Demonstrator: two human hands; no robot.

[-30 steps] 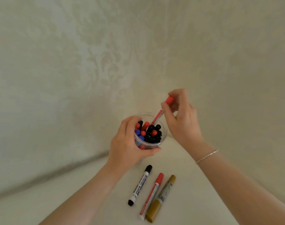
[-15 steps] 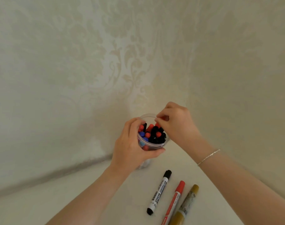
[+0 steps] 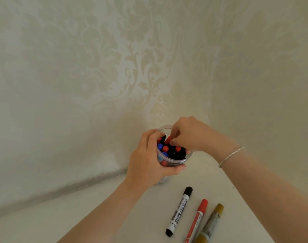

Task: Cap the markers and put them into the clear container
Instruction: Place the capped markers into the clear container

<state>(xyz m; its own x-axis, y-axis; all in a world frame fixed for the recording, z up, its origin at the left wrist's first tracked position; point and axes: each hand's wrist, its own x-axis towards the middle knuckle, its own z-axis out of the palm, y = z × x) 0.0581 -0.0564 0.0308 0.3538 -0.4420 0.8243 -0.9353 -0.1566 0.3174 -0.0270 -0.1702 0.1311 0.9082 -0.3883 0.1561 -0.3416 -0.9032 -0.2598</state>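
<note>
My right hand (image 3: 190, 133) is down at the mouth of the container (image 3: 174, 161), fingertips curled and bunched among the cap ends; they seem to pinch the top of a red marker (image 3: 167, 139) near the far rim, though the knuckles hide the grip, so I cannot tell for certain. My left hand (image 3: 146, 163) wraps the container from its left side, thumb over the near wall and fingers round the far rim, holding it steady on the table (image 3: 79, 223).

Inside the container stands a dense cluster of capped markers, black, red and blue, packed nearly to the rim. I judge most of the job done.

What is left lies on the table in front of the container, towards me: a black marker (image 3: 179, 212), a second red one (image 3: 196, 221) just beside it, and a gold marker (image 3: 211, 223) beside that, all three side by side and apparently capped. By my reckoning they only need lifting into the container, where room looks tight.
</note>
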